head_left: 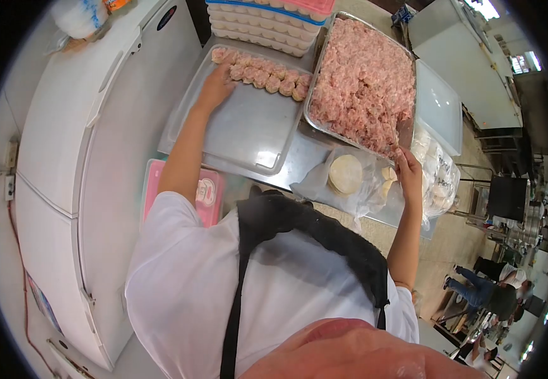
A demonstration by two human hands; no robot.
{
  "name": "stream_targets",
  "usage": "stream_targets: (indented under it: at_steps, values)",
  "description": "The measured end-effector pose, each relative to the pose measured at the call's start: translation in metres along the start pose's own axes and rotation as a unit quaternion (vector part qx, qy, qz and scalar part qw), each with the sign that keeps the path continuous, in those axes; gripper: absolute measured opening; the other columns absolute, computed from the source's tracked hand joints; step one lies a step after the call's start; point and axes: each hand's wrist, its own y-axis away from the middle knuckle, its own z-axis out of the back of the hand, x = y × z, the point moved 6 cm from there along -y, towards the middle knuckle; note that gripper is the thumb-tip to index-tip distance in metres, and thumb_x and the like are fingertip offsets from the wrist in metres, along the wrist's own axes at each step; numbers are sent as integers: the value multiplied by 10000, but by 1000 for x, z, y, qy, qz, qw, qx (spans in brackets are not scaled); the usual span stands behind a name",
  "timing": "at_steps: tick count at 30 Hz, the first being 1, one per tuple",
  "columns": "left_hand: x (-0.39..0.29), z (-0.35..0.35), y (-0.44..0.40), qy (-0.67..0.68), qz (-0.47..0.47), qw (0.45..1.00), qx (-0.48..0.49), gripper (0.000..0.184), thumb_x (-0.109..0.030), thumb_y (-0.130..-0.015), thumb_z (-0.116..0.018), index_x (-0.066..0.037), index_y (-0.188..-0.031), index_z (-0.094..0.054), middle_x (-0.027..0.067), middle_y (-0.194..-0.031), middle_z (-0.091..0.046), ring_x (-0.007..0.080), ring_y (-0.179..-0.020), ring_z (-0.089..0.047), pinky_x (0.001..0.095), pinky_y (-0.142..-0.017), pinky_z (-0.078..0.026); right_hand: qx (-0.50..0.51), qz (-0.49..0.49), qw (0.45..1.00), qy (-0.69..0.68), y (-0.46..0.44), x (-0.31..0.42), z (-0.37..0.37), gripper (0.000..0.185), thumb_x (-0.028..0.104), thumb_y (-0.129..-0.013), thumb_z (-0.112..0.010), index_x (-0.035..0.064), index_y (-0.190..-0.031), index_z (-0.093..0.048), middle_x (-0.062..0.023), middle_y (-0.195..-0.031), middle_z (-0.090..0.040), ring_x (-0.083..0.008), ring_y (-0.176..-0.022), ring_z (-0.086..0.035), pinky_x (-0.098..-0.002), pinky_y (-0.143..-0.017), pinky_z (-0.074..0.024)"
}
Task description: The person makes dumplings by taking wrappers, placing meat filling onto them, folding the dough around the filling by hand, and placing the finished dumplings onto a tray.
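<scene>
My left hand (216,87) reaches to the left end of two rows of open-topped meat dumplings (272,83) on a pale plastic tray (248,129). Its fingers are curled at a dumpling there and partly hide it. My right hand (408,167) is closed at the near right corner of a metal tray (343,138) heaped with pink ground meat (365,76). A flat greyish piece (405,132), perhaps a spatula blade, shows in the meat just beyond this hand. Round dumpling wrappers (346,174) lie stacked on clear plastic near my right forearm.
Stacked containers of dumplings (261,28) stand behind the plastic tray. A white freezer (122,145) borders the left side. Bagged goods (437,180) and a translucent lid (439,104) sit right of the meat. A pink-lidded box (214,196) is below the table edge. People (488,294) work farther off.
</scene>
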Motion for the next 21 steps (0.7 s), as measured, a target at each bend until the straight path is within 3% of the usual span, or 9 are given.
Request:
stream_targets:
  at_steps: [2,5,11,14,15,17,20,21]
  values:
    - [40,-10,-2,11,67,998,13,573,-121,-783,-673,-83,-1309,-449,180,-1094,-634,340,-1029,-601,397,-877,-479,7,3,1000,-1,-4,3,-2,278,172,-933,-565,-9,-1138,-616,56,-680,-487,-20,-566,-401,-185,-493,-312]
    - [14,-1,-2,57,71,995,-30,502,-110,-773,-670,-92,-1246,-504,176,-1073,-640,344,-1008,-604,402,-860,-484,39,-1,999,8,-12,1,-1,294,172,-925,-571,-15,-1149,-613,38,-727,-536,-36,-626,-460,-193,-551,-363]
    - [15,-7,-11,-105,132,985,-27,449,-74,-794,-615,-125,-1233,-534,177,-1080,-631,348,-1030,-583,421,-855,-479,73,55,992,91,-18,-13,15,328,182,-925,-565,-41,-1164,-592,-91,-990,-660,-153,-888,-594,-274,-792,-456]
    - [-80,0,-2,-130,-63,988,-52,392,-75,-822,-579,-135,-1209,-564,159,-1101,-618,338,-1057,-554,415,-867,-471,88,72,983,143,-8,12,25,329,191,-933,-540,-17,-1186,-577,-170,-1053,-655,-214,-945,-621,-312,-836,-463]
    - [-121,-12,1,-138,-107,985,-4,372,-82,-828,-573,-133,-1196,-574,154,-1091,-610,339,-1053,-548,412,-868,-469,92,77,979,165,-4,25,27,329,193,-936,-530,-4,-1197,-571,-195,-1060,-650,-235,-950,-631,-322,-837,-466]
    - [-207,-47,13,-154,-195,964,91,334,-97,-840,-560,-130,-1170,-595,143,-1069,-595,340,-1044,-535,408,-870,-465,53,176,960,210,-1,51,25,303,189,-931,-510,22,-1178,-562,-236,-1038,-633,-333,-964,-631,-369,-819,-480]
    - [-289,-97,40,-64,-234,965,94,330,-126,-841,-572,-119,-1170,-597,149,-1005,-566,343,-986,-545,408,-856,-462,62,241,932,262,-9,68,9,230,163,-894,-509,24,-1067,-568,-213,-964,-642,-385,-913,-616,-429,-752,-488]
    - [-301,-101,42,-49,-210,971,107,316,-142,-853,-567,-111,-1166,-600,155,-1031,-563,346,-992,-543,412,-863,-456,62,249,907,334,-21,58,16,208,169,-887,-516,42,-1040,-579,-187,-942,-645,-375,-880,-615,-431,-729,-487]
